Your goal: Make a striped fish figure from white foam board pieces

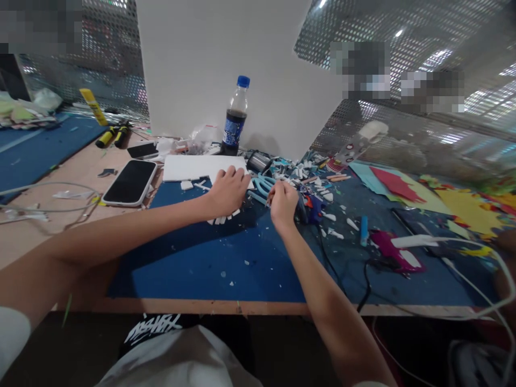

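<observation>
My left hand (228,191) lies palm down at the lower right edge of a white foam board (193,167), fingers stretched forward. Small white cut pieces (220,220) lie under and just below it. My right hand (284,203) is closed in a pinch beside light blue loops (264,184) that look like scissor handles. What its fingertips hold is hidden. Both hands are over the blue cutting mat (226,263). Right of my right hand lies a dark blue tool (314,208) with a black cord, partly covered by the hand.
A cola bottle (234,121) stands behind the board, before a large white panel (226,48). A phone (129,183) lies left. White and blue scraps (298,169) are heaped behind my right hand. Coloured sheets (397,185), a purple piece (395,251) and cables (366,285) lie right.
</observation>
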A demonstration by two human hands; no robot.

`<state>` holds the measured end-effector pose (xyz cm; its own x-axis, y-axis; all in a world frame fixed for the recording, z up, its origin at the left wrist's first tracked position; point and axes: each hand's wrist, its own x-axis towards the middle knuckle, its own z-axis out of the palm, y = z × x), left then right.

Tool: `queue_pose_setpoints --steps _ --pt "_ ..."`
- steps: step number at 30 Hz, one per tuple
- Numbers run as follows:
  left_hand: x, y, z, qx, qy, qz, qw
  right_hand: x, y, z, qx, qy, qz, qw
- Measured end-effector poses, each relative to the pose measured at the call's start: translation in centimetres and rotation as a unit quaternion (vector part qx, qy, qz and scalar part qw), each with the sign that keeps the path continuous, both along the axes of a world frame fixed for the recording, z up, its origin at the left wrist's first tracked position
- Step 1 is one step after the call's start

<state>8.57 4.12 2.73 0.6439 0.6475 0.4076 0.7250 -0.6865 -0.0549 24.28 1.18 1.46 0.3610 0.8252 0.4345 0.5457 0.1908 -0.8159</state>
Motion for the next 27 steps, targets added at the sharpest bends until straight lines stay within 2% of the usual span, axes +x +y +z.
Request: queue_pose_setpoints --steps 2,3,4,6,11,17,22,27 --pt "-0.8 0.4 0.1 -0.010 -0.021 0.034 0.999 -1.2 -0.7 0.1 -0.001 0.019 0.061 0.998" --pt "-1.2 0.5 0.1 -0.013 -0.031 0.049 0.998 -1.8 -1.2 0.2 0.002 0.020 0.120 0.993" --pt "-1.4 0.6 0.1 -0.015 -0.040 0.061 0.997 -2.4 -1.7 0.3 0.010 0.010 0.175 0.984" --pt "-1.8 0.7 0.3 -0.012 -0.070 0.083 0.994 -3.6 -2.7 0.5 0.028 -0.041 0.229 0.972" --pt "-1.7 -0.1 1.5 -0.001 -0.193 0.135 0.972 -5.6 -4.1 0.6 0.041 -0.125 0.208 0.969" --pt "-1.6 -1.3 3.0 0.028 -0.193 0.149 0.969 -6.1 -4.3 0.1 0.082 -0.132 0.192 0.969" --pt "-1.7 -1.6 3.4 0.067 -0.215 0.143 0.964 -6.2 -4.4 0.0 0.106 -0.143 0.196 0.964" --pt "-1.8 -1.9 3.8 0.068 -0.209 0.135 0.966 -6.3 -4.5 0.3 0.121 -0.132 0.206 0.962"
